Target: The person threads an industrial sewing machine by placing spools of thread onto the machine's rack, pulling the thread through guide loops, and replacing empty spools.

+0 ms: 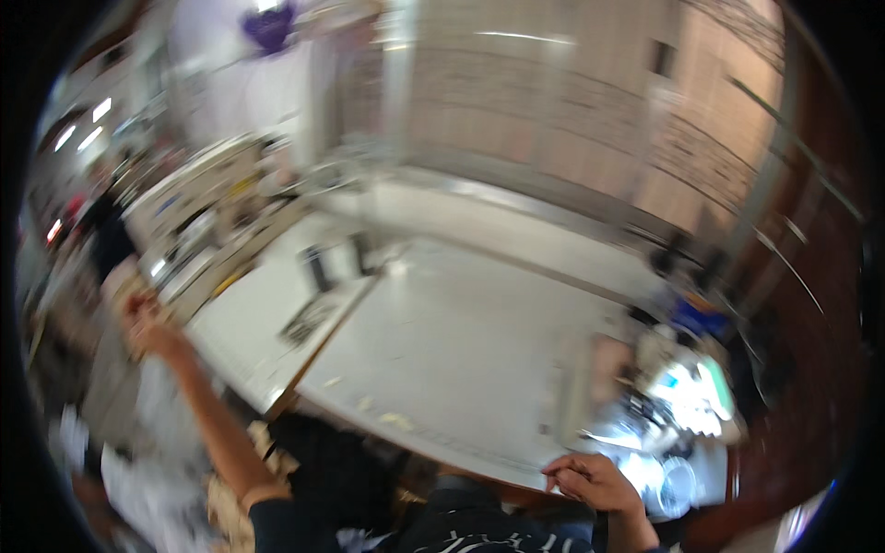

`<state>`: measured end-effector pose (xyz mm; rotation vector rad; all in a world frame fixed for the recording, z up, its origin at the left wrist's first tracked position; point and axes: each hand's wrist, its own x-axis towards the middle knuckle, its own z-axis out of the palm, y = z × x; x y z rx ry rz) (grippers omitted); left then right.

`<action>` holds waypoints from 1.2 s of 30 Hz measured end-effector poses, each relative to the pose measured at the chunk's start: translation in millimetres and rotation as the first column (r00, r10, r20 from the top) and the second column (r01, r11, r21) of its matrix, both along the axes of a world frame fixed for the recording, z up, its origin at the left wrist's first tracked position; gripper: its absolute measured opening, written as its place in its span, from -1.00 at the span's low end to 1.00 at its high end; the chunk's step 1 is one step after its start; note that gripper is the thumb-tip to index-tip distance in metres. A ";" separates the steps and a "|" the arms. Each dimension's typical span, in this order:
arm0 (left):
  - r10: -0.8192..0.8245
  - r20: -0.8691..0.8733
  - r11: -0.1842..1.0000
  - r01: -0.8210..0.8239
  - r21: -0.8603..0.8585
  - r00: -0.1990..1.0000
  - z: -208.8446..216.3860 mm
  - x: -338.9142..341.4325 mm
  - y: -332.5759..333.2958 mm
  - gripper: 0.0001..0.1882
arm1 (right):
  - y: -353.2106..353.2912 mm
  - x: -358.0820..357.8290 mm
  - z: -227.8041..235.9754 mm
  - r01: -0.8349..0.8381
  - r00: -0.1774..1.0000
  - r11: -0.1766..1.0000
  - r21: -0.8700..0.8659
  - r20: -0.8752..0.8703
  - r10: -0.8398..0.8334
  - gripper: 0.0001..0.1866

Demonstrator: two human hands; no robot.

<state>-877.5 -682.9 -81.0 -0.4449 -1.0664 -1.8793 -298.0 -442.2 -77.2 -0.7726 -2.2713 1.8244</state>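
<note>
Table [461, 341] edge under curled right hand [595, 481]; left hand [147, 327] outstretched, grip perhaps empty, blurred.

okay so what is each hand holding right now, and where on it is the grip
The right hand rests with curled fingers on the near edge of the white table, gripping nothing separate. The left hand is stretched out to the left; blur hides whether it holds anything.
</note>
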 end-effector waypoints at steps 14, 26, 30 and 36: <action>-0.947 0.053 0.217 0.756 -0.617 0.315 119.5 340.8 383.6 -0.84 | 8.5 156.2 56.4 0.099 0.994 0.885 0.456 -0.010 -0.106 -0.76; -0.842 0.517 -0.114 0.883 -0.455 0.157 25.9 455.0 655.1 -0.31 | 22.1 210.9 166.1 0.357 0.870 0.450 0.818 -0.116 -0.479 -0.84; -0.676 0.737 -0.390 0.843 -0.371 0.011 -42.1 466.5 631.6 -0.16 | 62.1 194.3 196.8 0.352 0.864 0.384 0.853 -0.139 -0.484 -0.85; -0.277 0.838 -0.906 0.419 -0.063 -0.471 -57.0 441.0 591.1 -0.67 | 116.4 124.9 238.3 0.229 0.914 0.261 0.938 -0.114 -0.390 -0.86</action>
